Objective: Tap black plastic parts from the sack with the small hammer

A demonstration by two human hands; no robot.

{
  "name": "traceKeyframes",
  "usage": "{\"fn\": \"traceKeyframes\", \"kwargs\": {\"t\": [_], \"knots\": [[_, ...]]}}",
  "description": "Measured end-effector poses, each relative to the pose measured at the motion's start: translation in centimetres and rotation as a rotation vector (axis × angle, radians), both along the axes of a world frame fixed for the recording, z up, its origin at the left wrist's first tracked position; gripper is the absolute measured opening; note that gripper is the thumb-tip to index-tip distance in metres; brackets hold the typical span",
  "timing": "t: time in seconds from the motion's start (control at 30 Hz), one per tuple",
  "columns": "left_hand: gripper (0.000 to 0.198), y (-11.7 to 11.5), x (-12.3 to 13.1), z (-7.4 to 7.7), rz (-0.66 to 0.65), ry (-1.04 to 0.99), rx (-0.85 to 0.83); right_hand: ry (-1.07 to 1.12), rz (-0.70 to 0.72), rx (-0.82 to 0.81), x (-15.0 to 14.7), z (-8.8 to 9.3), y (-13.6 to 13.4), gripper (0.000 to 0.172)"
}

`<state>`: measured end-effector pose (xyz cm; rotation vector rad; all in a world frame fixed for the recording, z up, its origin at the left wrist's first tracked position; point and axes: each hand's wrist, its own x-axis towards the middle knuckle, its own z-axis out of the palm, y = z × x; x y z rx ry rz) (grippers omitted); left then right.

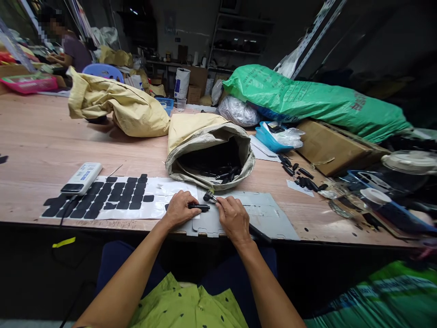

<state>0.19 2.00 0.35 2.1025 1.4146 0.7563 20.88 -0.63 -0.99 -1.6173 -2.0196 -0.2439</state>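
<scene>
My left hand (179,208) is closed round a small black plastic piece (200,207), pressing it down on a grey sheet (269,214) at the table's front edge. My right hand (234,218) is closed on a thin tool with a dark handle (259,234); its metal tip holds a small black part (207,196) just beyond the piece. An open yellow sack (210,152) with several black parts inside stands right behind both hands. A white sheet with black adhesive pads (112,198) lies to the left.
A white device (82,177) rests on the pad sheet. Loose black parts (300,175) lie to the right, near a cardboard box (327,146), a green sack (317,102) and a blue tray (273,136). Another yellow sack (112,107) lies further back. A person sits at the far left (70,48).
</scene>
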Motion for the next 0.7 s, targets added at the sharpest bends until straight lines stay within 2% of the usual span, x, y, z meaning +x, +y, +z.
{"fn": "traceKeyframes", "kwargs": {"t": [0.17, 0.33, 0.43, 0.53, 0.63, 0.7], "knots": [[0.01, -0.1, -0.1, 0.3, -0.022, -0.002, -0.01, -0.007, 0.025, 0.006, 0.4, -1.1, 0.4, 0.021], [0.01, -0.7, -0.2, 0.9, -0.081, 0.001, -0.012, 0.048, 0.01, -0.024, 0.2, -0.9, 0.2, 0.021], [0.012, -2.7, -0.2, 1.4, -0.23, 0.003, -0.007, 0.056, 0.001, -0.032, 0.1, -0.7, 0.2, 0.02], [0.014, -5.9, 0.3, 1.6, -0.35, -0.009, 0.023, 0.064, -0.008, -0.041, 0.1, -0.7, 0.1, 0.019], [0.014, -9.3, 1.2, 0.2, -0.428, -0.046, 0.078, 0.067, -0.006, -0.033, 0.1, -0.8, 0.1, 0.019], [0.017, -11.0, 1.8, -2.0, -0.517, -0.053, 0.04, 0.066, -0.005, -0.028, 0.1, -0.8, 0.1, 0.019]]}}
